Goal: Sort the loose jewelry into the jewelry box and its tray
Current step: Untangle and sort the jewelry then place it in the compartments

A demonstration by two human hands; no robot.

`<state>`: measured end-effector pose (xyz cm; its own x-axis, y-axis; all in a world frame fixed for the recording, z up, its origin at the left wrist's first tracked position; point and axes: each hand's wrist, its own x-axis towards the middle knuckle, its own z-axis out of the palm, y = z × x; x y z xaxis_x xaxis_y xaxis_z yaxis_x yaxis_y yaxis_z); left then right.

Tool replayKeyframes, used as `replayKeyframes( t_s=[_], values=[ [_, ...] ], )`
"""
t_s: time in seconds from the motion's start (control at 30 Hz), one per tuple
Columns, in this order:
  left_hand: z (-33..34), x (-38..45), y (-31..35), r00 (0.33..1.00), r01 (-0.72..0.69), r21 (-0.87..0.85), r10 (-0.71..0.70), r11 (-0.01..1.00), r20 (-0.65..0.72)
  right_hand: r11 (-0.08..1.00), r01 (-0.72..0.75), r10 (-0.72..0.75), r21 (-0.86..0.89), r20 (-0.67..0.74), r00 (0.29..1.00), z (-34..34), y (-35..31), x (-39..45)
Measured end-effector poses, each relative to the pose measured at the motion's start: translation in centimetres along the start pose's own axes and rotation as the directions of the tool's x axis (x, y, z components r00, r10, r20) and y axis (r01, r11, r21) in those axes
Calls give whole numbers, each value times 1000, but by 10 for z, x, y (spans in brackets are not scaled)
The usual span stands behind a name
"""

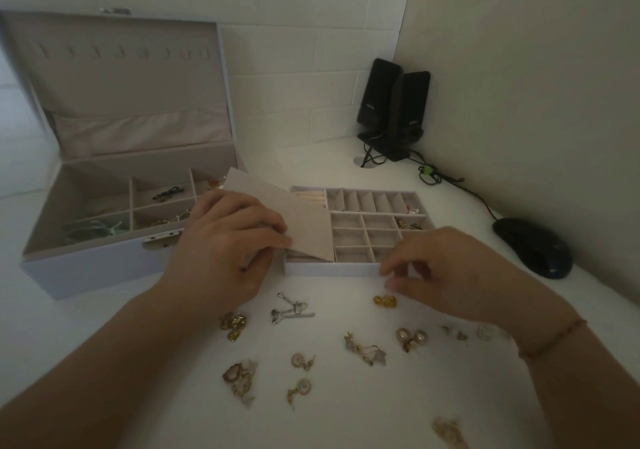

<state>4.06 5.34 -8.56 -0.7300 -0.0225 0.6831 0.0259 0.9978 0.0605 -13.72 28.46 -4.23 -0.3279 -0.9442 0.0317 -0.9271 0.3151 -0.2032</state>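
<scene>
The open jewelry box [86, 268] stands at the left with a few pieces in its compartments. To its right lies the divided tray [332, 269]. My left hand [225, 247] grips a beige velvet flap [294, 220] lifted over the tray's left section. My right hand [446, 272] hovers at the tray's front right corner with fingertips pinched together; whether it holds something small is unclear. Just below it lies a gold earring [385, 301]. Several loose pieces are scattered in front: silver earrings [291, 311], gold nuggets [233, 324], pearl earrings [411, 337].
Two black speakers [394, 109] stand in the back corner, their cables running along the right wall to a black mouse [533, 247]. More earrings [301, 360] lie on the white desk near me, one [448, 431] close to the front edge.
</scene>
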Motion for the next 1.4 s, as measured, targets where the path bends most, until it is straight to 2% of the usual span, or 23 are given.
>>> replayKeyframes(
  t_s=[0.1,0.2,0.33,0.47,0.57,0.63,0.7,0.8,0.9,1.0,1.07,1.23,1.33,1.4],
  values=[
    [0,0,0,1000,-1,1,1,1000,-7,996,28,-16,-80,154,988,4,-9,-1],
    [-1,0,0,1000,-2,2,2,1000,-3,998,44,-32,-51,215,976,10,-10,2],
    [-1,0,0,1000,-3,-1,3,1000,6,997,71,-69,-3,176,982,15,-8,5],
    [-2,0,0,1000,-13,-1,13,1000,-1,994,100,-103,48,75,992,10,-1,3],
    [-1,0,-1,1000,-21,2,21,1000,-12,983,30,-5,182,-137,990,-1,7,-1],
    [-1,1,-1,1000,-24,5,25,1000,-17,944,-9,116,331,-306,945,-6,12,-1],
    [-2,0,-1,999,-25,5,25,1000,-21,878,-46,253,477,-380,890,-8,18,5],
    [-2,0,-1,999,-28,-5,28,1000,-20,813,-151,390,562,-335,858,-11,31,25],
    [-1,1,-1,999,-34,-8,33,999,-18,786,-251,444,564,-233,865,-12,46,51],
    [-1,0,-2,999,-34,-11,34,999,-15,706,-334,518,625,-133,845,-8,59,72],
    [-1,0,-2,999,-34,-20,34,999,-12,699,-375,539,608,-104,836,-7,64,81],
    [-1,-1,-3,1000,-29,-20,29,999,-9,851,-409,478,330,-162,863,-5,71,95],
    [-1,-1,-3,1000,-30,-22,30,999,-9,858,-408,468,311,-151,871,-8,70,95],
    [-1,-1,-2,999,-32,-24,32,999,-11,860,-390,466,329,-195,863,-15,68,89]
  ],
)
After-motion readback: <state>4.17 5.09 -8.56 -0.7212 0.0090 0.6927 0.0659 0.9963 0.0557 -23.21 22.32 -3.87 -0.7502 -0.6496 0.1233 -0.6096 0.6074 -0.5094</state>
